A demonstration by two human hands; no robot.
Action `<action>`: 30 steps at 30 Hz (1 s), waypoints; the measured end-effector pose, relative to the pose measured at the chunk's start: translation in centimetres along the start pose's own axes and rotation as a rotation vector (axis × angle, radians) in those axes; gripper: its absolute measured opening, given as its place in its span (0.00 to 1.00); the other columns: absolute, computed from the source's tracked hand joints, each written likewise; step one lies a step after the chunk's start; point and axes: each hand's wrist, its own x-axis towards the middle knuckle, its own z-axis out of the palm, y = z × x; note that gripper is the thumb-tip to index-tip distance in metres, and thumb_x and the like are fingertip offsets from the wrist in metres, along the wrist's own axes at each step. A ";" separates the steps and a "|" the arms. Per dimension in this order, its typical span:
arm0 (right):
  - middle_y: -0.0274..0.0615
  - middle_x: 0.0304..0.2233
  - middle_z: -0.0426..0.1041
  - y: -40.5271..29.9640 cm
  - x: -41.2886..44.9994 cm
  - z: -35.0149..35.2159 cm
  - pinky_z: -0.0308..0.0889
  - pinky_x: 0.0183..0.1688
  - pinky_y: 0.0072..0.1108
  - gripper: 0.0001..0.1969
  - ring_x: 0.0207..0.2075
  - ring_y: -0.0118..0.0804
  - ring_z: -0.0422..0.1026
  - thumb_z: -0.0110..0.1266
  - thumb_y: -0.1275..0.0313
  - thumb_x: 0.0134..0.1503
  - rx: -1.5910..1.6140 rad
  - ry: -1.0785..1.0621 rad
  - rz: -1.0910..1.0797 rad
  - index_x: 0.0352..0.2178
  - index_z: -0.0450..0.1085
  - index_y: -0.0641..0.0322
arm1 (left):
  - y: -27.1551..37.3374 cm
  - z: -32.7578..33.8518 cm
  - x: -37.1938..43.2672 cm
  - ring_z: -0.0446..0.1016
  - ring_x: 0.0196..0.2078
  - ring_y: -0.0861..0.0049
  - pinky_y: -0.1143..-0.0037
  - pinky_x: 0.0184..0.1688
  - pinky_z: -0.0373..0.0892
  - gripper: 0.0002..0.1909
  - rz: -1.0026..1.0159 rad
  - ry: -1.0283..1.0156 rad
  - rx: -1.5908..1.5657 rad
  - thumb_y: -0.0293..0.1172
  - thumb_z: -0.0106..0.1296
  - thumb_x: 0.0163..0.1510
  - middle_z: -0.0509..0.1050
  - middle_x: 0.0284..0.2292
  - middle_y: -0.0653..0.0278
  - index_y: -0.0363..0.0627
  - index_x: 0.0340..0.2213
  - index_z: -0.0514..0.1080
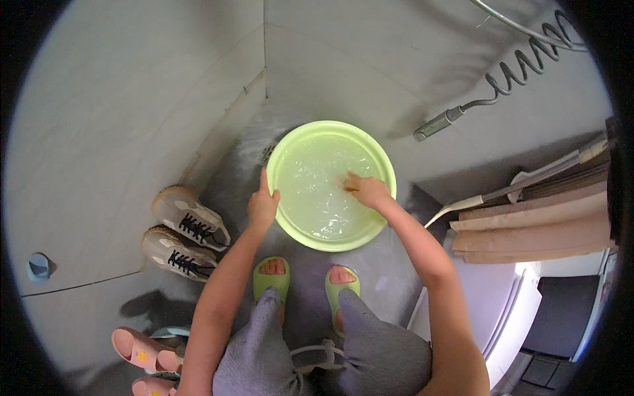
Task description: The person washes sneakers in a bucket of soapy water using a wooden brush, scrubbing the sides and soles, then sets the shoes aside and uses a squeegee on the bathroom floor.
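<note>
A round, light-green plastic basin (331,245) stands on the floor between the wall corner and my feet. Cloudy, rippling water (312,193) fills much of it. My left hand (263,205) grips the basin's left rim, with the thumb on the inner side. From the right, my right hand (370,190) reaches over the rim and dips its fingers into the water. Those fingertips are blurred and partly under the surface, so I cannot tell whether they hold anything.
Lace-up sneakers (190,218) lean against the left wall, with pink slippers (143,349) below. My feet wear green slides (271,279). A hand sprayer (438,123) hangs from a coiled hose at upper right. Beige curtain-like fabric (535,232) and a white door-like panel (510,312) are at right.
</note>
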 end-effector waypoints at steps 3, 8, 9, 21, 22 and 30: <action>0.54 0.38 0.72 3.2 -3.8 -0.8 0.69 0.40 0.35 0.25 0.37 0.54 0.73 0.52 0.64 0.49 -0.081 0.048 0.175 0.50 0.63 0.48 | -0.6 0.8 -2.2 0.75 0.30 0.56 0.62 0.34 0.69 0.40 0.005 0.021 -0.019 0.35 0.47 0.51 0.75 0.31 0.48 0.51 0.60 0.39; 0.58 0.35 0.72 5.8 -7.0 0.1 0.67 0.40 0.38 0.26 0.36 0.55 0.73 0.54 0.62 0.47 0.031 0.416 0.395 0.47 0.61 0.56 | -1.3 1.3 -7.7 0.74 0.32 0.52 0.62 0.36 0.69 0.41 0.010 0.041 -0.085 0.34 0.46 0.50 0.74 0.31 0.45 0.45 0.60 0.38; 0.58 0.35 0.72 6.1 -7.5 1.6 0.67 0.40 0.38 0.26 0.36 0.55 0.73 0.54 0.62 0.47 0.041 0.410 0.393 0.47 0.61 0.56 | -1.7 1.4 -9.3 0.74 0.32 0.51 0.61 0.36 0.68 0.41 -0.012 0.036 -0.072 0.34 0.46 0.50 0.74 0.32 0.44 0.42 0.59 0.37; 0.56 0.38 0.72 7.3 -16.7 4.4 0.64 0.44 0.40 0.25 0.42 0.56 0.70 0.51 0.62 0.50 0.210 0.070 0.304 0.48 0.57 0.55 | -2.6 1.9 -20.7 0.68 0.46 0.46 0.62 0.50 0.63 0.42 -0.187 -0.199 -0.023 0.33 0.48 0.49 0.67 0.43 0.34 0.35 0.57 0.36; 0.56 0.38 0.72 7.5 -17.7 4.3 0.64 0.44 0.40 0.23 0.42 0.56 0.70 0.51 0.62 0.50 0.188 0.050 0.304 0.46 0.58 0.57 | -3.1 2.3 -21.2 0.68 0.46 0.45 0.63 0.50 0.63 0.43 -0.149 -0.193 0.000 0.33 0.49 0.49 0.67 0.43 0.35 0.30 0.56 0.36; 0.55 0.36 0.73 5.1 -23.9 5.4 0.65 0.44 0.39 0.21 0.41 0.54 0.71 0.51 0.63 0.47 0.235 0.022 0.249 0.43 0.63 0.60 | -8.9 3.3 -24.0 0.71 0.41 0.51 0.59 0.47 0.64 0.39 -0.130 -0.360 -0.090 0.31 0.50 0.50 0.67 0.42 0.37 0.29 0.53 0.39</action>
